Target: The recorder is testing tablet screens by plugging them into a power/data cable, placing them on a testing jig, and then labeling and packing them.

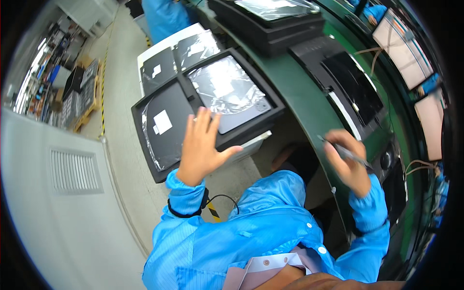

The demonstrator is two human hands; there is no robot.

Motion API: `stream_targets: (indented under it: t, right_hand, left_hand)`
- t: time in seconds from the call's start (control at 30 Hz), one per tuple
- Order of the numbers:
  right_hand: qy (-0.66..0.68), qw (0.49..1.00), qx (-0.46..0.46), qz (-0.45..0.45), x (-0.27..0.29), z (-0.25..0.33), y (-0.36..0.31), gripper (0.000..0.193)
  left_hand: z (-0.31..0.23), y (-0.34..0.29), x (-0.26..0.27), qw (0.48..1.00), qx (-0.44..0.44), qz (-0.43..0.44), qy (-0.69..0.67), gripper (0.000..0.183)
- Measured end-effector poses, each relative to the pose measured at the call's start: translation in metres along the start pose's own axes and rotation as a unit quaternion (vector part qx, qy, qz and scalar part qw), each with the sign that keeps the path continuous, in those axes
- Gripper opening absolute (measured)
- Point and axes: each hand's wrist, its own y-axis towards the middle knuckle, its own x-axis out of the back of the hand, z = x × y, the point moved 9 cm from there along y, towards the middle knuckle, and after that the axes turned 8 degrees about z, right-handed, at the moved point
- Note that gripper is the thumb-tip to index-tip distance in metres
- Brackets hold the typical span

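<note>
My left hand [200, 150] is open, its fingers spread over the near side of a black foam tray [220, 137]; whether it touches the tray I cannot tell. Two compartments hold flat devices. On the left lies a dark tablet [176, 108] in clear film with a white label. On the right, a grey tablet [239, 118] with a camera block at one corner lies partly under crinkled, shiny film. Above the edge of the green bench, my right hand [350, 164] is closed around a slim, pointed, pen-like tool [344, 151]. Its exact kind is unclear.
The green bench [302, 108] runs along the right, bearing a black fixture with a dark screen [350, 82], a mouse [387, 159] and stacked black trays [275, 36]. More filmed tablets [197, 48] lie behind the tray. A white vented cabinet [75, 169] stands left; another person's blue sleeve [166, 19] shows beyond.
</note>
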Motion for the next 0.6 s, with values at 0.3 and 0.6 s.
stream_targets:
  t: [0.3, 0.6]
  right_hand:
    - [0.221, 0.972, 0.036, 0.073, -0.226, 0.020, 0.218, 0.020]
    - [0.261, 0.933, -0.096, 0.229, -0.284, 0.031, 0.231, 0.019]
  left_hand:
    - [0.025, -0.015, -0.026, 0.999, 0.051, -0.013, -0.008, 0.064]
    - [0.044, -0.023, -0.033, 0.994, 0.097, -0.003, -0.043, 0.075]
